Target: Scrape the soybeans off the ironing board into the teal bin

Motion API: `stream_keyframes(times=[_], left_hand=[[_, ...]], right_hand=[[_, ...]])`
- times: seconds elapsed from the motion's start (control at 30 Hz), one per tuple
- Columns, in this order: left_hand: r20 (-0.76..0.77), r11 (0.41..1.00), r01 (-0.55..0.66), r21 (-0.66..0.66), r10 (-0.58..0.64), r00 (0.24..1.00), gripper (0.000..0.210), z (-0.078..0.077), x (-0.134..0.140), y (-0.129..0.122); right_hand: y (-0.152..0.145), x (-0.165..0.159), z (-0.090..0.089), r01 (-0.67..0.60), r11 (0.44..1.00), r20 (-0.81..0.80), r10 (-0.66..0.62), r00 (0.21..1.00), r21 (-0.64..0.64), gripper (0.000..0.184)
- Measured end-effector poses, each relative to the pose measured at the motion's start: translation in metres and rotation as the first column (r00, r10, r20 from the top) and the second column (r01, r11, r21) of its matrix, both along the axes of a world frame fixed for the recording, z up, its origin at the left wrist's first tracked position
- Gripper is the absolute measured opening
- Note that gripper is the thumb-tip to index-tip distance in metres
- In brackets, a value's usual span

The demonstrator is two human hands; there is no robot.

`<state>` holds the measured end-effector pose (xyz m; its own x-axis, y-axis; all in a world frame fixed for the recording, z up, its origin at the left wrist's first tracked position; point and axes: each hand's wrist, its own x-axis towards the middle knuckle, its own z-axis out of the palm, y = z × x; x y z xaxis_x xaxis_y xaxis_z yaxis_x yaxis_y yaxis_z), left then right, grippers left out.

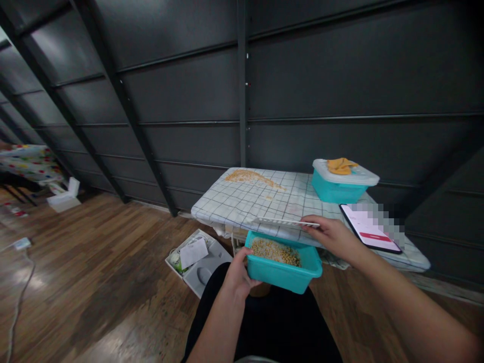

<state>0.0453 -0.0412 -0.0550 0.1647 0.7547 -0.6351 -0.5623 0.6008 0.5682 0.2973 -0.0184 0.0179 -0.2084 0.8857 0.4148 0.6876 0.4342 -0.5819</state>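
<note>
My left hand (239, 275) is closed on the left end of a turquoise plastic bin (280, 276), which sits just in front of the table edge, above my lap. Inside the bin lies a mix of yellow beans and pale grains (274, 250). Between the fingers and thumb of my right hand (328, 234) is a thin white slotted plate (283, 222), seen almost edge-on, so its exact kind is unclear. The plate is over the bin's far rim and the table's front edge. A strip of orange-tan grains (247, 176) is spread across the far left of the tabletop.
The table (223, 199) wears a white checked cloth. A lidded turquoise box (336, 192) with a yellow cloth (341, 166) on top stands at the back right, near a tablet (372, 227). On the wooden floor are an open white box (206, 264) and a cable (26, 287).
</note>
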Motion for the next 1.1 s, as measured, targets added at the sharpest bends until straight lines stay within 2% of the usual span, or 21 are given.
stream_keyframes(times=[0.13, 0.3, 0.63, 0.8, 0.9, 1.03, 1.1], left_hand=[[-0.022, 1.000, 0.012, 0.007, -0.011, 1.000, 0.019, 0.002, -0.001, -0.001], [-0.042, 1.000, 0.011, -0.012, -0.011, 0.999, 0.020, 0.004, -0.002, -0.001], [-0.046, 1.000, -0.007, -0.013, 0.006, 0.999, 0.018, 0.004, -0.005, -0.003], [-0.049, 1.000, 0.000, -0.008, 0.000, 0.999, 0.017, 0.002, -0.007, -0.001], [-0.035, 1.000, -0.012, 0.002, 0.012, 0.999, 0.016, -0.002, -0.007, 0.000], [-0.026, 0.999, -0.030, 0.018, 0.031, 0.999, 0.016, -0.004, -0.007, 0.002], [0.010, 1.000, -0.031, -0.006, 0.031, 0.999, 0.016, -0.003, -0.007, 0.002]], right_hand=[[-0.019, 0.000, 0.007, -0.028, 0.999, 0.027, 0.029, 0.999, -0.039, 0.028], [-0.030, 0.005, 0.009, 0.009, 1.000, 0.064, -0.008, 0.998, -0.016, 0.028], [-0.001, -0.004, 0.006, 0.138, 0.985, 0.039, -0.142, 0.989, 0.100, 0.028], [-0.012, -0.007, 0.002, -0.022, 1.000, 0.080, 0.021, 0.997, 0.012, 0.026], [-0.022, -0.001, 0.005, -0.046, 0.999, 0.102, 0.045, 0.994, -0.001, 0.025], [-0.017, 0.009, 0.016, 0.023, 0.998, 0.101, -0.030, 0.994, 0.066, 0.024], [-0.003, 0.012, 0.022, 0.114, 0.987, 0.060, -0.122, 0.991, 0.117, 0.026]])
